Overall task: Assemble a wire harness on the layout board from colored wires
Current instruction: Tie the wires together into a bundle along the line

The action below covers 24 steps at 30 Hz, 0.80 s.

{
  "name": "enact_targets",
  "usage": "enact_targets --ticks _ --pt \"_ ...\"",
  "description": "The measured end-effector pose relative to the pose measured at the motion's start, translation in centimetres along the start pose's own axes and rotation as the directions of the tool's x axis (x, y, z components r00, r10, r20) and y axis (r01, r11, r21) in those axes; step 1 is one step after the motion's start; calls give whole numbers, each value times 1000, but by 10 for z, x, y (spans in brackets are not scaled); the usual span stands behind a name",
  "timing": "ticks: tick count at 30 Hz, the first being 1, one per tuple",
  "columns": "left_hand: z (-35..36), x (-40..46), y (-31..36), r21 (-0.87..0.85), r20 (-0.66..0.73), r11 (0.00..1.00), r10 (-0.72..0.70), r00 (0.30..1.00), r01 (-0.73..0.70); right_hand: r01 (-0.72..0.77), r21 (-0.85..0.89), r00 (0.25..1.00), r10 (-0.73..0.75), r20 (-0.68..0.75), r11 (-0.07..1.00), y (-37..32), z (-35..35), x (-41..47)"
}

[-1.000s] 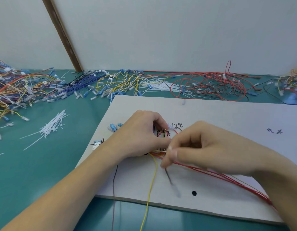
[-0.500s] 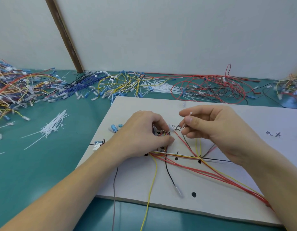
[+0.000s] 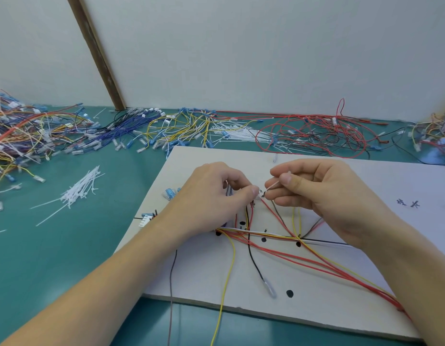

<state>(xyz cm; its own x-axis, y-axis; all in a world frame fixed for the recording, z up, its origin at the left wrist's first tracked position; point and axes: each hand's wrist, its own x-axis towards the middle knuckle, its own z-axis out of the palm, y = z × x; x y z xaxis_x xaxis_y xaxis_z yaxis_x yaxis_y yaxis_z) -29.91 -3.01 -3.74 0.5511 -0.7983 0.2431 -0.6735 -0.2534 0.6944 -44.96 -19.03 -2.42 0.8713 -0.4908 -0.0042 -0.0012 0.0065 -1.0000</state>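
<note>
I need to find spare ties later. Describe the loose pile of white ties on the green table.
The ties are thin white strips, plastic by the look, lying in a loose fan on the green table, left of the board. Most cross in a dense clump; a few long ones stick out toward the lower left. None is looped shut as far as can be seen. Neither hand touches them, and they lie apart from the wire heaps behind.

Open at 3 o'clock: bare layout board [image 3: 381, 186].
Blocked at 12 o'clock: wire piles [image 3: 241, 131] across tabletop [image 3: 66, 245].
Blocked at 9 o'clock: cable ties [image 3: 81, 191].
</note>
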Motion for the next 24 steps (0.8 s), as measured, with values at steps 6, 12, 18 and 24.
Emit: enact_targets --ticks 6,12,18,24 --pt "-6 1 -1 -65 72 997 32 997 -27 5 14 999 -5 -46 1000 -2 2 -1" --pt "-8 1 2 5 127 1000 28 992 -29 76 -380 995 -92 -23 922 -3 5 -4" --pt "-13 -1 8 57 174 996 53 983 -64 179 -686 982 -168 83 705 -3 15 -7" --pt "-33 2 4 110 128 994 -16 992 2 -45 -721 997 -17 -79 692 -12 6 -9"
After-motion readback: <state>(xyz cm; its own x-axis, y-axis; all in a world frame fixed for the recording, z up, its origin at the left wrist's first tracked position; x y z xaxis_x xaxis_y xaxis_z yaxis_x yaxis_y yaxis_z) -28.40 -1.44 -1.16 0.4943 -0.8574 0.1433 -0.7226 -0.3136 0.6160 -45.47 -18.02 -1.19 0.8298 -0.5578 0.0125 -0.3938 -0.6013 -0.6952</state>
